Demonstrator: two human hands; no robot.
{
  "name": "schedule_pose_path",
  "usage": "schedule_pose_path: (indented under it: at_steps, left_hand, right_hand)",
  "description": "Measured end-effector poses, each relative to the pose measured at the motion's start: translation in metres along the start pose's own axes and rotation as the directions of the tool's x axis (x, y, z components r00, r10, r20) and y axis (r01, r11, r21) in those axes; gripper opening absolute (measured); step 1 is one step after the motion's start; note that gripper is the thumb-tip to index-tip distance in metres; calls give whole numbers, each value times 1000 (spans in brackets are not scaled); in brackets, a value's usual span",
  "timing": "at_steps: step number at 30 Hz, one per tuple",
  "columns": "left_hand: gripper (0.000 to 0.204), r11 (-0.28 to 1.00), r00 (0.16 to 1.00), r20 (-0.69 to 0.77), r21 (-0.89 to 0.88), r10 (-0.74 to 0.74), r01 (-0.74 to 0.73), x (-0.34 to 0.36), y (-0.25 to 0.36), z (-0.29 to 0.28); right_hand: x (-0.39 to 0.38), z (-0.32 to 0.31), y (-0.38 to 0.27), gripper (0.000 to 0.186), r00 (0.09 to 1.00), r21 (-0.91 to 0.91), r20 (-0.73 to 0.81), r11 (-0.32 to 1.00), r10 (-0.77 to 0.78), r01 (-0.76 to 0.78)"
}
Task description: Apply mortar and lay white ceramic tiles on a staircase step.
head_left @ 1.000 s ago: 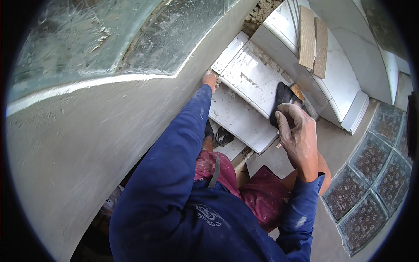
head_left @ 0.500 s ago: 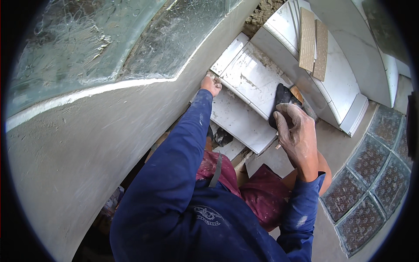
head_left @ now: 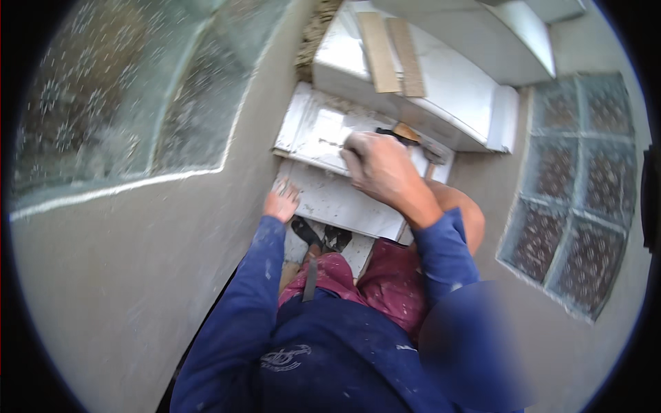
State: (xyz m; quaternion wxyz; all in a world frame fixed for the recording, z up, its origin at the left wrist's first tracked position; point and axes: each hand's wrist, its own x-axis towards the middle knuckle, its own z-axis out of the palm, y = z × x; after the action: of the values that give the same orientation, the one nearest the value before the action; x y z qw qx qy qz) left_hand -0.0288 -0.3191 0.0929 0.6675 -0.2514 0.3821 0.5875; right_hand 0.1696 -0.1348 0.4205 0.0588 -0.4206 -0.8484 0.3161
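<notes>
My left hand (head_left: 281, 199) is open, its dusty fingers spread over the left end of the lower white step (head_left: 327, 199), close to the grey wall. Whether the fingertips press on the tile cannot be told. My right hand (head_left: 382, 165), smeared with pale dust, is closed in a loose fist above the front of the white, dust-streaked tiled step (head_left: 313, 138). Anything inside its fingers is hidden. Partly behind that hand, a black object, an orange-brown piece (head_left: 406, 132) and a blurred grey tool-like thing (head_left: 434, 153) lie on the step.
Two brown strips, left (head_left: 379, 58) and right (head_left: 407, 62), lie on the higher white step (head_left: 454, 86). A plastered wall (head_left: 131, 241) with glass panels runs along my left. Glass blocks (head_left: 571, 172) fill part of the right wall. My black-covered foot (head_left: 306, 233) is below.
My left hand has left the step's front edge, come nearer to me and opened its fingers. My right hand has moved forward over the step. The whole view has swung and blurred.
</notes>
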Motion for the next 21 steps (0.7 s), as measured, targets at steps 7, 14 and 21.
schedule_pose_path:
  at_steps: [7,14,21]
  left_hand:
    - [25,639,923,-385,712,11,290,-102,0,-117]
    - [13,448,838,-495,818,229,360,-147,25,-108]
    - [14,539,863,-437,805,252,250,-149,24,-86]
  right_hand:
    - [-22,-87,14,16,876,243,-482,963,15,117]
    - [-84,-93,315,35,151,424,-800,724,581,-544]
    - [-106,-49,408,34,-4,626,-628,503,778,-596]
